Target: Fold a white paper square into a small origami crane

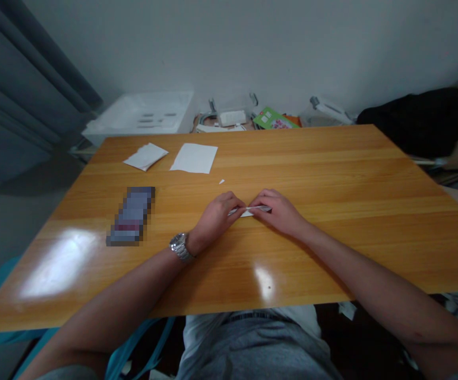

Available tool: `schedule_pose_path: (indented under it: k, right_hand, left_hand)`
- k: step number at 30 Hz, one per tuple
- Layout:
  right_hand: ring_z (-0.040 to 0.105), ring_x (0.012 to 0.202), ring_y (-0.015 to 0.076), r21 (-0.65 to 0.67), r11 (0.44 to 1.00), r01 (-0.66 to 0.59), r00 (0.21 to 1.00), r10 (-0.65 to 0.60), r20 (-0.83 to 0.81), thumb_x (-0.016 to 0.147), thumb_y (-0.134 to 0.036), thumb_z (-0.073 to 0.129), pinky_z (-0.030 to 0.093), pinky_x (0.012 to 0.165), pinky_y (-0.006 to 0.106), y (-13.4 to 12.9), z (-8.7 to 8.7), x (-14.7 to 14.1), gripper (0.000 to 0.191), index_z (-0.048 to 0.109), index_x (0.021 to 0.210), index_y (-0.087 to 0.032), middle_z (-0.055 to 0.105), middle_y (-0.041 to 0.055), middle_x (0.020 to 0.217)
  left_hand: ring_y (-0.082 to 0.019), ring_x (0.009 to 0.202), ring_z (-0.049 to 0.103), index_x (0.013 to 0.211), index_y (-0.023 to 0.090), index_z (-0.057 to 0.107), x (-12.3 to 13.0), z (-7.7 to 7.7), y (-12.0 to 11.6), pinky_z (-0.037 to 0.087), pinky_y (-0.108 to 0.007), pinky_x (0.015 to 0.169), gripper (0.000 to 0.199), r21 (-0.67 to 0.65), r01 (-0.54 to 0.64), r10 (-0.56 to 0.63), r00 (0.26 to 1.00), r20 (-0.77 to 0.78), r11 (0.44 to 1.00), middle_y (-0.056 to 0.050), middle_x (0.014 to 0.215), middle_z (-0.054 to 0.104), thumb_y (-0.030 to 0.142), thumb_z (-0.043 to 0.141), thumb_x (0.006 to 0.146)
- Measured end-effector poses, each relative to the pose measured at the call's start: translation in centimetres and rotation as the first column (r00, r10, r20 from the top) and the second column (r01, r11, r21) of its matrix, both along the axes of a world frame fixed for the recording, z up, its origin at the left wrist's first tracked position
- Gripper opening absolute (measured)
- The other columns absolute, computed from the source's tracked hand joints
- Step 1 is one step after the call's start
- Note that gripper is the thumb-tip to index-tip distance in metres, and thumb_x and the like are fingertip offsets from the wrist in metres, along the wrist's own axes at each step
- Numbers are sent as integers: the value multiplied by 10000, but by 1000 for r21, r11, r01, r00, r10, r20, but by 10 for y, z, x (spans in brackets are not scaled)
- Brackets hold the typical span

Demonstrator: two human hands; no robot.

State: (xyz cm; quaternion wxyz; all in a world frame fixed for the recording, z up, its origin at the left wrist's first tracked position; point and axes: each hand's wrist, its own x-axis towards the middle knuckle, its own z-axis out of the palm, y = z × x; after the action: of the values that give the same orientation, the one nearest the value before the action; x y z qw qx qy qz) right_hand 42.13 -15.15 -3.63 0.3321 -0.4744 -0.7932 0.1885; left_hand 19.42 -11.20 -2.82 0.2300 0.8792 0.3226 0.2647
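Observation:
A small folded piece of white paper (246,214) lies low over the middle of the table, between my two hands. My left hand (221,212), with a metal watch (181,246) on its wrist, is closed on the paper's left part. My right hand (278,212) pinches the right part from the other side. The fingertips of both hands nearly meet at the paper's middle. Much of the paper is hidden under the fingers, so its full shape does not show. A tiny white scrap (222,181) lies just beyond my left hand.
On the wooden table (351,211) are a white square sheet (195,158), a folded white paper (146,157) and a pixelated phone-like object (131,216) at the left. Behind the far edge stand a white tray (145,113), a green booklet (274,119) and a black cloth (414,121).

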Motion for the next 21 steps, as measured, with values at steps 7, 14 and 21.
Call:
schedule_pose_path:
  k: [7, 14, 21]
  right_hand:
    - [633, 879, 221, -75, 996, 53, 991, -62, -120, 966, -351, 671, 479, 790, 356, 3, -1, 7, 171, 738, 910, -204, 679, 64, 917]
    - [637, 876, 222, -97, 994, 52, 987, -66, -145, 957, -343, 675, 476, 792, 359, 4, 1, 10, 162, 750, 919, -204, 681, 60, 911]
    - [640, 883, 224, -74, 996, 57, 990, -66, -127, 960, -330, 667, 482, 802, 365, 4, 3, 15, 155, 751, 924, -204, 691, 66, 922]
  left_hand:
    - [-168, 889, 660, 987, 187, 749, -6, 3, 4, 511, -287, 805, 107, -10, -31, 32, 997, 75, 999, -39, 947, 705, 267, 679, 976]
    - [-162, 849, 666, 989, 194, 772, -10, 5, 5, 516, -286, 780, 112, 18, -39, 38, 998, 51, 999, -38, 914, 712, 260, 683, 976]
    - [-153, 821, 666, 976, 193, 775, -12, 7, 8, 514, -275, 758, 102, 14, -26, 26, 999, 47, 1000, -35, 900, 713, 260, 699, 965]
